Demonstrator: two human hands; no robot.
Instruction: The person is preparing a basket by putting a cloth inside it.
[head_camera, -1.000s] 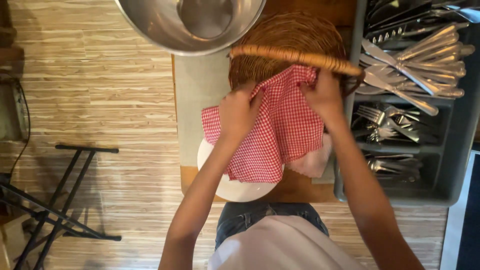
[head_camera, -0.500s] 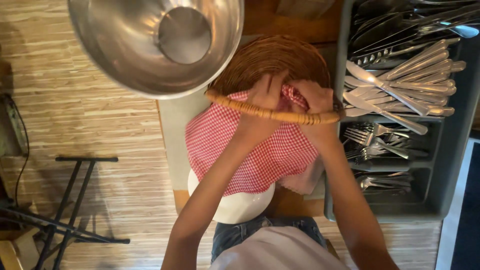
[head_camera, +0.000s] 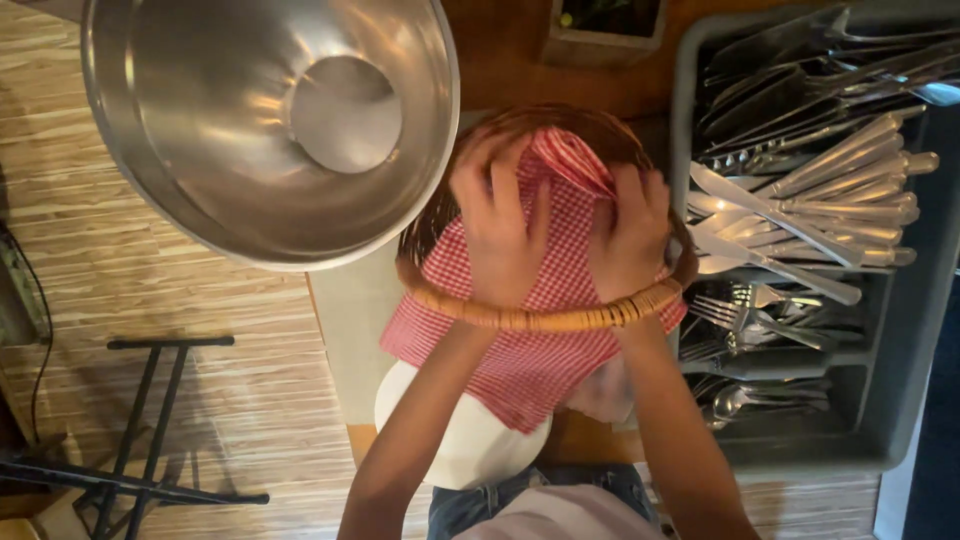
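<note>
Both hands are seen inside a wicker basket (head_camera: 540, 318). The left hand (head_camera: 500, 235) is pressed flat, fingers spread, on a red checked cloth (head_camera: 520, 370); the right hand (head_camera: 630, 235) is closed on a fold of it. The cloth is draped over the basket's near rim onto a white plate (head_camera: 450, 440). A steel bowl (head_camera: 270, 130) is noted at left, a grey cutlery tray (head_camera: 900, 300) at right, on the bench (head_camera: 350, 320).

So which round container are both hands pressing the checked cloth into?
The woven wicker basket, with the red-and-white checked cloth draped over its near rim. The steel bowl at upper left sits untouched, and the white bowl lies nearer the body, under the cloth's hanging edge.
</note>
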